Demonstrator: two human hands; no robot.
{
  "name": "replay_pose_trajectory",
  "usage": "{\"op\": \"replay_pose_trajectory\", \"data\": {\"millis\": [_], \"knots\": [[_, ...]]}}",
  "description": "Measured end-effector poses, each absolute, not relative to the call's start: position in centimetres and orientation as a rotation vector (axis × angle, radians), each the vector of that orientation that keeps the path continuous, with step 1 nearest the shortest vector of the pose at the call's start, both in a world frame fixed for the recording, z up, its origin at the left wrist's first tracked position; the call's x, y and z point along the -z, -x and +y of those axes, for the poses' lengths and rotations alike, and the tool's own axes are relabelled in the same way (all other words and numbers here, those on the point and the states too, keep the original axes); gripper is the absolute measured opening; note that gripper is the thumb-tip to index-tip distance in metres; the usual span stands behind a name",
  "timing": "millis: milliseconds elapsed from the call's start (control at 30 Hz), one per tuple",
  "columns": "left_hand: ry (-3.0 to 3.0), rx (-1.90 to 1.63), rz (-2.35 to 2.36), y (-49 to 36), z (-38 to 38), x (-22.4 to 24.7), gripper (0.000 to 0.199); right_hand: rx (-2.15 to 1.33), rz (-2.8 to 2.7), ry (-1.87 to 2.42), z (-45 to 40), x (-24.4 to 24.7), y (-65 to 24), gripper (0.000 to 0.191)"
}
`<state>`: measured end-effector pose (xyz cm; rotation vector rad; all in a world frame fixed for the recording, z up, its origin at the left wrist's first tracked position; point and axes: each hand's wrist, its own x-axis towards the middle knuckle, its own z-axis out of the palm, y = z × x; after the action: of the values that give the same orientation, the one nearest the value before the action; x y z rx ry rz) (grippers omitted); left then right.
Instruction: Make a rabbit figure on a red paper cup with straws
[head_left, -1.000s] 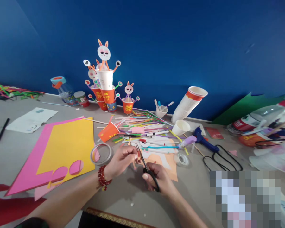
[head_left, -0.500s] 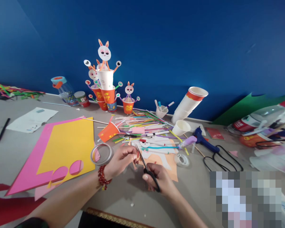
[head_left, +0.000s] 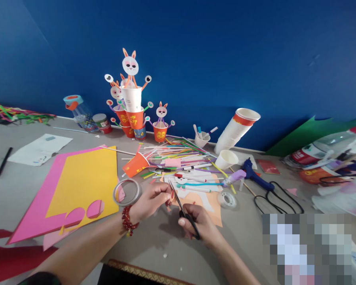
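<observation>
My left hand (head_left: 154, 200), with a red bead bracelet at the wrist, pinches a small orange paper ear with a red middle (head_left: 172, 195). In my right hand (head_left: 199, 224) are black-handled scissors (head_left: 191, 224), fingers closed round the loops. Their blades point away and up to the left, right beside the paper ear. Under and beyond the hands lies a peach paper sheet (head_left: 214, 206) with cut-outs. A roll of silver tape (head_left: 127, 192) sits left of my left hand, and a clear tape roll (head_left: 227, 200) lies to the right of the scissors.
Pink and yellow sheets (head_left: 89, 178) cover the left side. Rabbit-topped paper cups (head_left: 133, 99) stand by the blue wall. Coloured sticks (head_left: 180, 152), a tipped orange cup (head_left: 135, 165) and leaning stacked cups (head_left: 234, 130) lie beyond. A blue glue gun (head_left: 256, 177) with its cord is at right.
Almost nothing differs. Both hands stay in place, with the paper ear and the scissors held as before; a small orange strip below the left fingers now shows less.
</observation>
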<state>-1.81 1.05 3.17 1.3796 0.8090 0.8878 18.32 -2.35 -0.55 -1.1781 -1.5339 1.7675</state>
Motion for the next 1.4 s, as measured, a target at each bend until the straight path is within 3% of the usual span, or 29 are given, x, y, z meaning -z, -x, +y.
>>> {"op": "replay_pose_trajectory", "data": {"millis": [1400], "knots": [[-1.416,-0.905,0.841,1.83,1.12,-3.67,0.023,-1.723,-1.572,1.169,-2.26,0.41,-18.42,0.064]]}}
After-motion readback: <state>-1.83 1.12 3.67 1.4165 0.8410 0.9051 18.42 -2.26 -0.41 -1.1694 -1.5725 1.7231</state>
